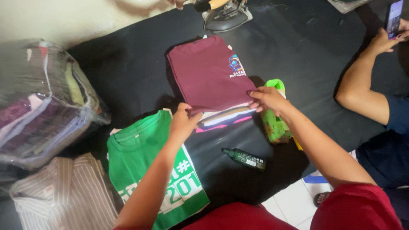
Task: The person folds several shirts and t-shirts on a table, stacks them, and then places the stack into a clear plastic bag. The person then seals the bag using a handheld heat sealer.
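You are pinching the maroon shirt (208,76) with both hands, left hand (182,121), right hand (266,99); keep its near edge aligned on the folded stack (226,118).

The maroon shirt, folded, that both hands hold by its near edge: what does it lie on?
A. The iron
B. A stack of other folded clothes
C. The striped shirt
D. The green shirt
B: the maroon shirt lies on a stack of folded clothes, whose white, brown and pink edges show below it, between the left hand and right hand.

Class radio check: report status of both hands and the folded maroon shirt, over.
Left hand and right hand both grip maroon shirt atop folded stack. Green shirt, bottle nearby, apart.
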A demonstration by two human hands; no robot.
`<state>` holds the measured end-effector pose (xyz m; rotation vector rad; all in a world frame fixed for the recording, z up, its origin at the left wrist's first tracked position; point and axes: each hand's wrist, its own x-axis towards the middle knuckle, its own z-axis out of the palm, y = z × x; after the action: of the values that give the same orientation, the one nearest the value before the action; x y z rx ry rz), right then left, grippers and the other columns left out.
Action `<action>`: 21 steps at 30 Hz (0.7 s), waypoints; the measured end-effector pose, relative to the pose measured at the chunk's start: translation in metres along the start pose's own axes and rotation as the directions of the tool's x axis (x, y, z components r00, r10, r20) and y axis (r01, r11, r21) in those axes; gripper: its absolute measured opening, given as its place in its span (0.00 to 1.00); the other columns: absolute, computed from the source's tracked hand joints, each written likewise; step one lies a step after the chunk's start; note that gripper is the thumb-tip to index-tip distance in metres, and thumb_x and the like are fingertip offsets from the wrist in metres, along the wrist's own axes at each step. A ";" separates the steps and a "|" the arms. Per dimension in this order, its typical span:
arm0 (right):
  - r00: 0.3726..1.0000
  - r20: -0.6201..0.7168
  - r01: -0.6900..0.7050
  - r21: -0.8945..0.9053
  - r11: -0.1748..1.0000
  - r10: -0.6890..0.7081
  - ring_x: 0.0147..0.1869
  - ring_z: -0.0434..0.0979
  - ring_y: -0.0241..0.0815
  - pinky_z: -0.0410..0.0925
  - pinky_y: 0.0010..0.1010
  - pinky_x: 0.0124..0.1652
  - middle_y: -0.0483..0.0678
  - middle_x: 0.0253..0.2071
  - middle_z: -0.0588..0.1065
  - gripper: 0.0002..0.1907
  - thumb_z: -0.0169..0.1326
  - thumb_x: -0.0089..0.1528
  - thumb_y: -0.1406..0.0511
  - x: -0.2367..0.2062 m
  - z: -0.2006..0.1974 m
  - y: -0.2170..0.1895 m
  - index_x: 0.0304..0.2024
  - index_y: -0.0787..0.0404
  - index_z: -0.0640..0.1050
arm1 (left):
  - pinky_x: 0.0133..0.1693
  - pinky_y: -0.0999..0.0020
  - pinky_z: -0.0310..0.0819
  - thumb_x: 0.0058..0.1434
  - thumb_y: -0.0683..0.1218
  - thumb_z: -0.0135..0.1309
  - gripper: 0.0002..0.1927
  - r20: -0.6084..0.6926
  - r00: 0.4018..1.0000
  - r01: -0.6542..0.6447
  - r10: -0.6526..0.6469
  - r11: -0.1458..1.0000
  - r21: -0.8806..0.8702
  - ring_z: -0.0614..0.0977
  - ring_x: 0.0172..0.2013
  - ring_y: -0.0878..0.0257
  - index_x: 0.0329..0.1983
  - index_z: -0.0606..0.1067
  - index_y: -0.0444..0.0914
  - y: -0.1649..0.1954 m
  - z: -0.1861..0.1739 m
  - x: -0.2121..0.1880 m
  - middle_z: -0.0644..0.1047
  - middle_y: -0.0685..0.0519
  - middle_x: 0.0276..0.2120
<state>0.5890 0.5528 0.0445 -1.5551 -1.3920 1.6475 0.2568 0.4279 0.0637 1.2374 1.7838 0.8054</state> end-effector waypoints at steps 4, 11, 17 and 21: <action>0.994 0.084 -0.082 0.236 0.968 0.063 0.33 0.79 0.37 0.65 0.26 0.27 0.47 0.37 0.80 0.16 0.58 0.62 0.62 0.012 0.003 -0.011 0.50 0.63 0.77 | 0.37 0.57 0.82 0.58 0.48 0.57 0.27 0.162 0.985 0.138 -0.055 0.810 -0.570 0.84 0.39 0.55 0.59 0.62 0.40 -0.024 0.002 0.015 0.79 0.46 0.44; 0.989 0.147 -0.043 0.328 0.944 -0.006 0.29 0.73 0.34 0.63 0.27 0.28 0.43 0.33 0.77 0.10 0.60 0.60 0.67 0.021 0.011 -0.044 0.44 0.60 0.77 | 0.51 0.50 0.78 0.62 0.52 0.56 0.26 0.376 0.926 0.343 0.044 0.324 -0.882 0.82 0.47 0.50 0.59 0.66 0.37 -0.045 -0.008 0.027 0.76 0.45 0.45; 0.990 0.088 0.074 0.310 0.948 -0.106 0.32 0.75 0.35 0.70 0.28 0.34 0.46 0.36 0.77 0.13 0.60 0.63 0.69 0.004 0.001 -0.044 0.49 0.67 0.77 | 0.58 0.45 0.72 0.66 0.46 0.56 0.23 0.218 0.958 0.151 0.185 0.321 -0.935 0.78 0.53 0.49 0.61 0.65 0.39 -0.041 0.002 0.018 0.71 0.49 0.49; 0.999 0.028 -0.018 -0.009 1.000 0.019 0.34 0.79 0.44 0.76 0.37 0.36 0.53 0.37 0.78 0.21 0.58 0.59 0.71 -0.018 0.002 -0.014 0.55 0.64 0.73 | 0.59 0.44 0.71 0.63 0.44 0.52 0.25 0.371 0.920 0.391 -0.128 0.401 -0.829 0.79 0.55 0.46 0.64 0.62 0.45 -0.053 0.014 -0.002 0.70 0.53 0.57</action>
<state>0.5875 0.5417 0.0648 -1.5602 -1.4052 1.6819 0.2461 0.4099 0.0133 0.2730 0.9776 1.1230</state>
